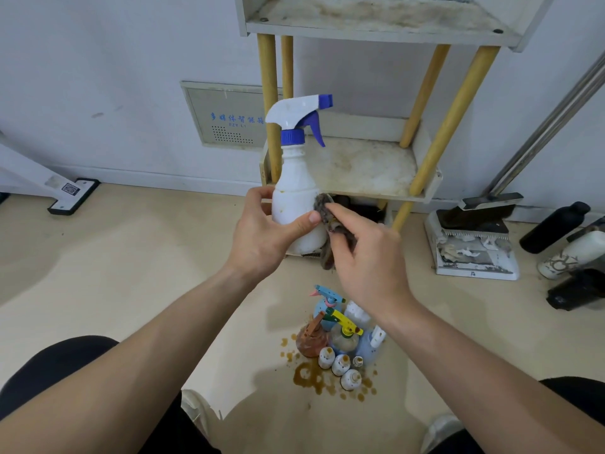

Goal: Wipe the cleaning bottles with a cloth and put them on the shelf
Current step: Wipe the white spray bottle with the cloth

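Note:
My left hand [265,231] grips a white spray bottle [296,188] with a blue trigger head, held upright in front of the shelf. My right hand [366,257] pinches a dark grey cloth [325,211] and presses it against the bottle's right side. The cloth's lower part hangs behind my right hand. The white shelf unit [363,168] with yellow wooden legs stands against the wall; its stained lower board and upper board [376,21] hold nothing. On the floor below my hands stands a cluster of several dirty bottles [340,339], some with coloured triggers.
Brown liquid is spilled on the floor [311,376] around the cluster. A dustpan with a brush [471,240] lies right of the shelf. Dark and white bottles [569,247] lie at the far right. A white stand base [73,194] sits at the left wall.

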### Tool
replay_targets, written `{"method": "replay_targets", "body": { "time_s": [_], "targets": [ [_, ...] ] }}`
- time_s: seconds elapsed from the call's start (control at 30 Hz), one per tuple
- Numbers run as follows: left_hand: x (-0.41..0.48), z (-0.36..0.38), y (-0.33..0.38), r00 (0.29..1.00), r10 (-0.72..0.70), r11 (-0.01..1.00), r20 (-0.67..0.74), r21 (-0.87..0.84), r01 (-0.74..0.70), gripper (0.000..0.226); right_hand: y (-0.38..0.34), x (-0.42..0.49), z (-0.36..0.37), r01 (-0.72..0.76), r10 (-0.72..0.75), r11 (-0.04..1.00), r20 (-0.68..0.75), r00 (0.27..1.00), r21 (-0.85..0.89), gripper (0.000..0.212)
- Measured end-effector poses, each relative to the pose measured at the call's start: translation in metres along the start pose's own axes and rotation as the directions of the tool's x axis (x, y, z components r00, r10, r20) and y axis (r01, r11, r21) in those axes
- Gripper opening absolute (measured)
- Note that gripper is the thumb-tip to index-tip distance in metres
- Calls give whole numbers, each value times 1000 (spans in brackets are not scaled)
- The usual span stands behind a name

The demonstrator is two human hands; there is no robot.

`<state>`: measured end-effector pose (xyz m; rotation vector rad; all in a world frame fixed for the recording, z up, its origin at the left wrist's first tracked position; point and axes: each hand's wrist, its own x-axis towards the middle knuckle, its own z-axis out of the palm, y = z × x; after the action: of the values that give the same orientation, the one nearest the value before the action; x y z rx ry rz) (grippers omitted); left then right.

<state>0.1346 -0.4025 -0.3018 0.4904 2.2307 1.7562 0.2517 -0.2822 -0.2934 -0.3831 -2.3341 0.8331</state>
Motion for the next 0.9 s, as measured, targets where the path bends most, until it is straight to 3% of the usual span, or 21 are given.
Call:
{"method": "replay_targets", "body": {
  "time_s": [0.17,0.33,0.77,0.9],
  "targets": [
    [-9,4,5,996,11,1000,84,-4,-11,77,0,-1,-1,1,-1,1000,-89,996,-3,40],
    [-9,-6,8,979,12,996,205,-87,6,49,2,3,-8,-64,66,998,-87,994,26,43],
    [-10,-15,11,967,53,991,251,-135,-20,82,2,10,-9,-157,169,971,-54,984,182,44],
    [-10,-10,9,968,64,991,244,-132,-33,101,0,4,-5,-126,143,984,-139,980,127,45]
  ]
}}
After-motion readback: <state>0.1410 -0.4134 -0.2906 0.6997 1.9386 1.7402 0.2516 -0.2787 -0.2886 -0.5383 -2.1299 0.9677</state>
